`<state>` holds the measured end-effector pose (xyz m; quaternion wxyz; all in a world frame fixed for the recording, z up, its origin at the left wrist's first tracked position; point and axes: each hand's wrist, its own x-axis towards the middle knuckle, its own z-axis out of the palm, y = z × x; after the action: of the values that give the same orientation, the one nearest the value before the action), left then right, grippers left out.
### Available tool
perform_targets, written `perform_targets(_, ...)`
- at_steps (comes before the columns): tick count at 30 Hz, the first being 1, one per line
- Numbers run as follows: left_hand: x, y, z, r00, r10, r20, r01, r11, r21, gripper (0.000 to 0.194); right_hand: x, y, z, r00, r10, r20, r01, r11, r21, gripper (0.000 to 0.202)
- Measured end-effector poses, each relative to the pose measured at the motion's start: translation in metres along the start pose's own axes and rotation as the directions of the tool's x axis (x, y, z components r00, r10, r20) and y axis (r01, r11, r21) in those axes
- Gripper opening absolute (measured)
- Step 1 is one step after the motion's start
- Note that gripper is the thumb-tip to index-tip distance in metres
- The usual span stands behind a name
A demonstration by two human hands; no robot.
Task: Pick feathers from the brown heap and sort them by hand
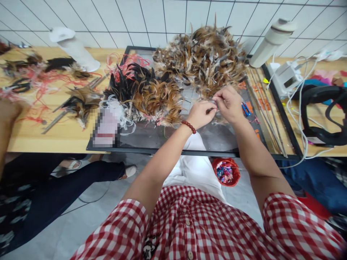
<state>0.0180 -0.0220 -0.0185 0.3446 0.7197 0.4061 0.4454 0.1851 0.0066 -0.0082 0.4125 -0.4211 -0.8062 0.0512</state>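
Note:
My left hand [200, 115], with a red bead bracelet at the wrist, is closed around a small feather [209, 110] whose dark brown part shows between the fingers. Right beside it, my right hand [229, 104] is closed in a pinch near the left fingertips. What the right fingers hold is too small to make out. Behind both hands rises a large heap of brown and grey feathers [202, 57]. To their left lies a bundle of orange-brown feathers [157, 99] with black feathers [130, 83] against it.
White strings [115, 110] lie left of the feathers. Thin sticks [267, 112], blue-handled snips [246, 108] and a power strip [286, 77] are on the right. Two pale bottles [272, 42] stand at the back. A red basket [226, 172] is below the table edge. Another person's hand [9, 115] is far left.

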Motion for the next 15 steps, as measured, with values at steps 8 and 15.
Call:
perform_targets(8, 0.009, 0.006, -0.011, 0.891, -0.448, 0.069, 0.379, 0.654, -0.655, 0.023, -0.003, 0.005, 0.014, 0.964, 0.181, -0.194, -0.147, 0.973, 0.177, 0.046)
perform_targets(15, 0.014, -0.002, -0.016, 0.849, -0.528, 0.001, 0.334, 0.535, -0.776, 0.027, -0.003, -0.021, 0.023, 0.977, 0.210, 0.019, -0.200, 0.893, 0.404, 0.058)
